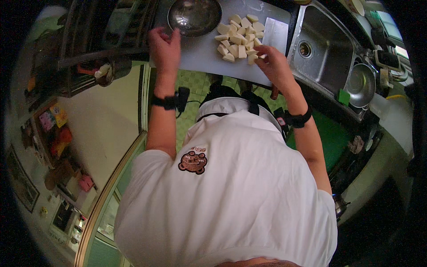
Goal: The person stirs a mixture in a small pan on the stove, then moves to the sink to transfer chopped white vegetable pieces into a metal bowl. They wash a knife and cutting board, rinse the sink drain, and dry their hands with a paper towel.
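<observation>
My left hand (165,48), thumb and fingers apart, is at the near left rim of a metal bowl (195,18); whether it touches the rim cannot be told. The bowl stands on a white cutting board (196,55). Pale peeled chunks, possibly potato (238,38), lie in a loose pile right of the bowl. My right hand (273,63) is at the pile's near right edge, its fingertips around or against a pale piece; a firm grip cannot be made out. Beyond this hand a broad cleaver blade (276,33) lies flat on the board. A brown handle (274,92) shows below the hand.
A steel sink (325,46) adjoins the board on the right, with a metal pan or lid (361,85) and a green sponge or pad (343,97) at its far right. A dark rack (100,56) stands left. Black devices are strapped to both wrists.
</observation>
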Tool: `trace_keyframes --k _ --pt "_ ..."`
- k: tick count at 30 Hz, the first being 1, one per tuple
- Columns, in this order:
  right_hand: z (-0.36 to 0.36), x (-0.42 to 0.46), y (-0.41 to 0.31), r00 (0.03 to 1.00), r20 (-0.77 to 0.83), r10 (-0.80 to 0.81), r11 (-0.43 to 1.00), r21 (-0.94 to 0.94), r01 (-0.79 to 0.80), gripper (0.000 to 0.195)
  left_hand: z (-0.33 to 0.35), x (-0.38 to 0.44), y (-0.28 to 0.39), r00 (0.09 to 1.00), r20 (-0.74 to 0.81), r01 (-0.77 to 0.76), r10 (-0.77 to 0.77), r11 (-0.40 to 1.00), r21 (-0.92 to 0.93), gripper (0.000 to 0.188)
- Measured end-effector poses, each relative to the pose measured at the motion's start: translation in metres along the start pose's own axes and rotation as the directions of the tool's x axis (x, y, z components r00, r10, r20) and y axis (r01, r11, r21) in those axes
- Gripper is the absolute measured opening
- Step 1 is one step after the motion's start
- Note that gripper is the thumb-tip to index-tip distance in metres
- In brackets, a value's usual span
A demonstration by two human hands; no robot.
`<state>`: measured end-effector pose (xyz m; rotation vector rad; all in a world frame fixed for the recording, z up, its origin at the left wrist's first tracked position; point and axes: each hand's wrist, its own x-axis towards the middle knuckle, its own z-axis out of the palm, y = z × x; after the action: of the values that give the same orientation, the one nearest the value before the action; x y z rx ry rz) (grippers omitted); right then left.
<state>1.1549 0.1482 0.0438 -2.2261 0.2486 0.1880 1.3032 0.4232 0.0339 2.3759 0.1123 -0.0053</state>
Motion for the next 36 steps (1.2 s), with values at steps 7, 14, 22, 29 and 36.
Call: trace_keyframes --k 7,14,22,29,36 --pt "0.038 0.030 -0.044 0.989 0.053 -0.135 0.823 -0.551 0.142 0.086 0.032 -0.060 0.014 0.678 0.560 -0.560 0.476 0.828 -0.027 0.084" --pt "0.055 0.041 -0.025 0.987 -0.017 -0.160 0.845 -0.520 0.128 0.050 0.070 -0.059 0.014 0.725 0.463 -0.545 0.510 0.836 -0.068 0.087" --pt "0.074 0.050 -0.007 0.961 -0.075 -0.265 0.925 -0.301 0.231 0.038 0.085 -0.058 0.019 0.748 0.495 -0.468 0.442 0.880 -0.078 0.075" --pt "0.081 0.044 0.009 0.916 -0.255 -0.309 0.950 -0.119 0.287 0.035 0.099 -0.060 0.005 0.791 0.361 -0.436 0.493 0.869 -0.233 0.063" --pt "0.063 0.050 0.010 0.932 -0.230 -0.280 0.960 -0.081 0.269 0.023 0.079 -0.066 0.029 0.826 0.408 -0.285 0.390 0.912 -0.295 0.056"
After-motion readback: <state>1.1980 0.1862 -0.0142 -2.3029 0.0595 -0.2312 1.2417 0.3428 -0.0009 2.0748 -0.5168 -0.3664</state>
